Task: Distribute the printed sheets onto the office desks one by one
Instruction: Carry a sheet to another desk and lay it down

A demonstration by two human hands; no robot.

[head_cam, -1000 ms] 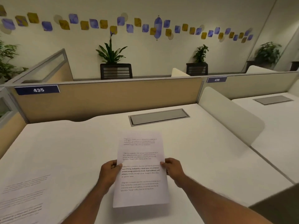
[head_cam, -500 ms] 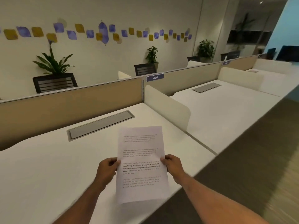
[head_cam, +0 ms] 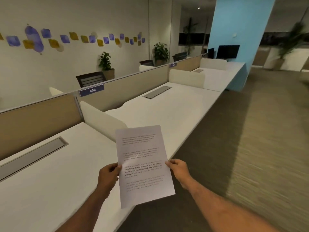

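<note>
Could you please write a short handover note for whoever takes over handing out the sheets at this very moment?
Left hand: pinching the left edge of the printed sheet.
Right hand: pinching its right edge.
The sheet is held in the air over the front edge of the desks, near the low white divider.
Done: nothing visible on the near desk within this view; I cannot tell whether it was served.
Left: the desk labelled 436 shows no sheet; it looks like the next stop, then the farther desks.

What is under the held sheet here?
Under the sheet, held by the left hand and right hand, lie the desk edge and carpet. Whatever lies directly beneath it is covered.
</note>
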